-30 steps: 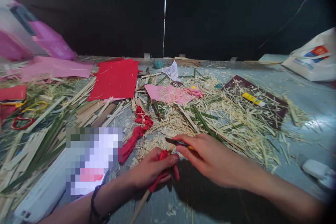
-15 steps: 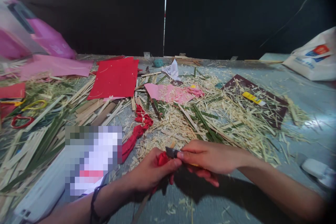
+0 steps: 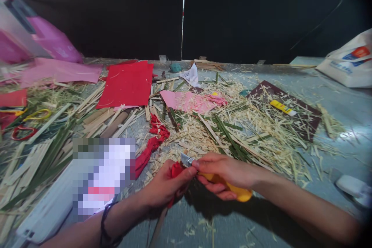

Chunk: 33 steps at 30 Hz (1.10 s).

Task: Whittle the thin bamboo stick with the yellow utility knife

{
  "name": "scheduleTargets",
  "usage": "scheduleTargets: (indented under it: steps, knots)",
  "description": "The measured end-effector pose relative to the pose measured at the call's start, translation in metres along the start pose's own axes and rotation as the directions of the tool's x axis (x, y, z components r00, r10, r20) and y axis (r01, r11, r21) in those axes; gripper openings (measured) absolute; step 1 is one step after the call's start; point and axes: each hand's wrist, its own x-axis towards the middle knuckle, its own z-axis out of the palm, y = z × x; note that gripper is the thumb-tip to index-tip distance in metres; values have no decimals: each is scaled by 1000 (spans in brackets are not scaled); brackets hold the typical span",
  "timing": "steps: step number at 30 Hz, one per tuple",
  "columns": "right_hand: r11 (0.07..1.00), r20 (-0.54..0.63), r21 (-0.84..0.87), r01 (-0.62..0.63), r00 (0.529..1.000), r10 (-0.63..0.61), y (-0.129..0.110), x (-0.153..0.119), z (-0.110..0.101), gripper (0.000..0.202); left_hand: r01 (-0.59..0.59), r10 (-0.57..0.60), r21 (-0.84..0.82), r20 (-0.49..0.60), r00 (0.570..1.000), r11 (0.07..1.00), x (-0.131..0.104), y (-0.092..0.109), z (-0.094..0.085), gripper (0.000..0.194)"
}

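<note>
Near the bottom centre, my left hand [image 3: 167, 184] is closed around a piece of red material [image 3: 176, 169], with a dark cord on the wrist. A thin strip runs down below that hand. My right hand [image 3: 221, 174] grips a yellow-handled utility knife [image 3: 241, 193]. Its metal blade points up and left, over the red piece, and my left thumb touches the knife's front end. Whether the blade's edge touches the red piece cannot be made out.
Wood shavings [image 3: 197, 135] and green strips surround a twisted red cloth [image 3: 148, 151] and pink paper [image 3: 186, 101]. Red sheets [image 3: 126, 85], scissors [image 3: 24, 132] and a pixelated bright object [image 3: 107, 178] lie left. A yellow tube [image 3: 281, 107] and white bag [image 3: 351, 62] are right.
My right hand has turned, so the yellow handle now shows below the fingers and the blade is tilted more upward. My left hand still holds the red piece.
</note>
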Motion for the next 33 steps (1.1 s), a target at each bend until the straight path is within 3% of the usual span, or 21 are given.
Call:
scheduleTargets:
  steps: [3, 6, 11, 19, 22, 25, 29, 31, 33]
  knots:
    - [998, 63, 33, -59, 996, 56, -5, -2, -1, 33, -47, 47, 6, -48, 998, 999, 0, -1, 0, 52]
    - [996, 75, 52, -76, 995, 72, -4, -2, -1, 34, -55, 55, 4, -18, 998, 998, 1, -4, -2, 51]
    - [999, -45, 29, -32, 998, 34, 7, 3, 5, 42, -50, 51, -18, 42, 998, 999, 1, -6, -2, 55]
    - [997, -245, -46, 65, 967, -74, 22, 9, 23, 46, -89, 87, 53, 37, 996, 995, -3, 3, 6, 60]
    - [996, -140, 42, 75, 988, -69, 22, 11, 20, 44, -40, 40, -5, 65, 997, 999, -1, 2, 3, 59]
    - [988, 100, 157, 11, 995, -27, 18, 13, 7, 39, -29, 33, -42, 76, 997, 999, 0, 0, -1, 54]
    - [974, 368, 158, -161, 925, 94, 12, 15, -12, 38, -94, 86, 61, 117, 989, 994, -1, -1, -6, 51]
    - [982, 376, 110, -156, 921, 104, 10, 15, -16, 38, -112, 103, 56, 143, 984, 992, 0, -2, -6, 48]
    - [991, 306, 81, -108, 949, 78, 9, 14, -14, 40, -97, 96, -1, 150, 984, 995, 0, -4, -5, 47]
